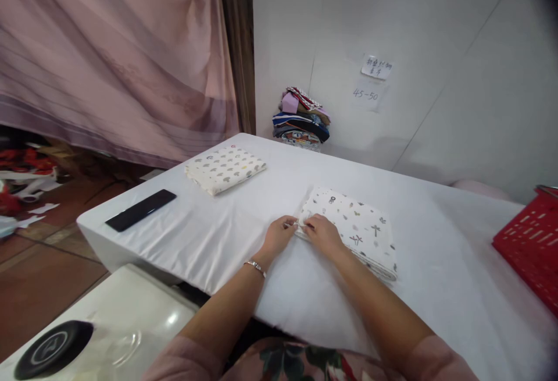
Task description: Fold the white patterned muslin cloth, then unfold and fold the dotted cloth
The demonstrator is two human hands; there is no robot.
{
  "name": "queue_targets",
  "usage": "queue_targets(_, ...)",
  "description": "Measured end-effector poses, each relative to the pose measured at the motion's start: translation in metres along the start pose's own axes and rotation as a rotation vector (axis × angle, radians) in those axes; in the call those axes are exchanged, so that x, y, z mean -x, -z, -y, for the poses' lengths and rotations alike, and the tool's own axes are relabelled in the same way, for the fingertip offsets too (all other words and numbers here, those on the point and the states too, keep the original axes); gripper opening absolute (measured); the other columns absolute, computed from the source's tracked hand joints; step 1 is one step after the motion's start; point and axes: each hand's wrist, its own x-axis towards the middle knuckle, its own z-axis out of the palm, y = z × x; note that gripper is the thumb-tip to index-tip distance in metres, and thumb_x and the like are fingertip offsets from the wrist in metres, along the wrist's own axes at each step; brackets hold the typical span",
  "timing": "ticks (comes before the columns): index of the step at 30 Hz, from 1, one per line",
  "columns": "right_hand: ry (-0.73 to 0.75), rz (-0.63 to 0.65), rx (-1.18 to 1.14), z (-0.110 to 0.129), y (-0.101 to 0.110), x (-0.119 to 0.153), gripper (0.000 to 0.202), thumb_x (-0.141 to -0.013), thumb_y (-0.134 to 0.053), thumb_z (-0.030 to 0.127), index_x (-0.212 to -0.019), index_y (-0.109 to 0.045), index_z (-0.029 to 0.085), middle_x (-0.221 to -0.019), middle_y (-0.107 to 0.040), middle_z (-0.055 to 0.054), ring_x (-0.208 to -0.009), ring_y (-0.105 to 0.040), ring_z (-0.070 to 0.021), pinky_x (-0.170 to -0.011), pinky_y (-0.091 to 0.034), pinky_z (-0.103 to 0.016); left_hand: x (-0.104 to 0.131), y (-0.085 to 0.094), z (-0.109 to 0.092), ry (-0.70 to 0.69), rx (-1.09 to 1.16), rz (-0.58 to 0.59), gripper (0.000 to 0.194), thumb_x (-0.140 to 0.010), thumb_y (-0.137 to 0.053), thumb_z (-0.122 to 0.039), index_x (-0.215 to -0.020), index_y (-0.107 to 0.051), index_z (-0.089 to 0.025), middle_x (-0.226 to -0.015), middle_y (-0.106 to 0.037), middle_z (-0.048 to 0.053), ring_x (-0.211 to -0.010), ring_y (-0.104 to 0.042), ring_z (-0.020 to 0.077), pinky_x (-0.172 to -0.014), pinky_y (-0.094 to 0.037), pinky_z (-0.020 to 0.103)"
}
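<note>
A folded white cloth (349, 212) printed with small grey trees and animals lies flat on the white-covered table in front of me. At its near left corner, my left hand (280, 235) pinches the edge with thumb and fingers. Close beside it, my right hand (323, 234) has its fingertips closed on the same corner, the palm over the cloth's near edge. The fingertips hide the exact bit of fabric between them. Farther left rests a second folded cloth (229, 167), cream with grey mushroom-like shapes, which neither hand touches.
A black phone-like slab (142, 209) lies on the left of the table (204, 235). At the right edge stands a red plastic basket (529, 247). Behind the table rises a stack of folded fabrics (301, 116). A pale glossy surface (131, 311) sits at lower left.
</note>
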Motion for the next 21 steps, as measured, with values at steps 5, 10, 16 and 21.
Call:
queue_targets(5,0.006,-0.014,0.006,0.0005,-0.002,-0.0024,0.013,-0.084,-0.053,0.027,-0.076,-0.059,0.02,-0.082,-0.057,-0.001,-0.083,-0.05,-0.014,-0.065,-0.031,-0.023,0.0002,-0.0004,0.0009,-0.005,0.023,-0.005,0.023,-0.07,-0.06,-0.032,-0.087,-0.068,-0.02,-0.072,-0.066,0.001,-0.063,-0.057,0.0128,-0.06,-0.044,0.023)
queue_targets(10,-0.038,-0.038,-0.008,0.0032,-0.0042,-0.0027,0.013,-0.083,-0.052,0.026,-0.073,-0.059,0.021,-0.08,-0.057,-0.001,-0.076,-0.051,-0.014,-0.061,-0.032,-0.024,-0.0008,-0.0019,0.0026,-0.019,0.035,-0.011,0.021,-0.069,-0.06,-0.029,-0.087,-0.068,-0.02,-0.073,-0.065,0.0,-0.062,-0.058,0.0125,-0.06,-0.044,0.023)
queue_targets(16,0.02,-0.147,-0.013,0.0055,-0.0075,0.0018,0.018,-0.086,-0.046,0.021,-0.071,-0.056,0.021,-0.076,-0.056,-0.002,-0.077,-0.05,-0.0146,-0.065,-0.033,-0.024,-0.001,-0.0025,0.003,0.015,0.056,-0.016,0.023,-0.071,-0.059,-0.03,-0.089,-0.066,-0.019,-0.077,-0.066,0.002,-0.064,-0.058,0.0123,-0.061,-0.044,0.023)
queue_targets(21,0.074,-0.211,-0.063,0.0038,-0.008,0.0047,0.021,-0.09,-0.04,0.022,-0.075,-0.054,0.02,-0.078,-0.054,-0.002,-0.075,-0.049,-0.0143,-0.067,-0.034,-0.025,0.0,-0.003,0.0016,0.06,0.084,-0.011,0.025,-0.073,-0.055,-0.032,-0.091,-0.064,-0.017,-0.074,-0.065,0.001,-0.061,-0.056,0.0114,-0.058,-0.043,0.023)
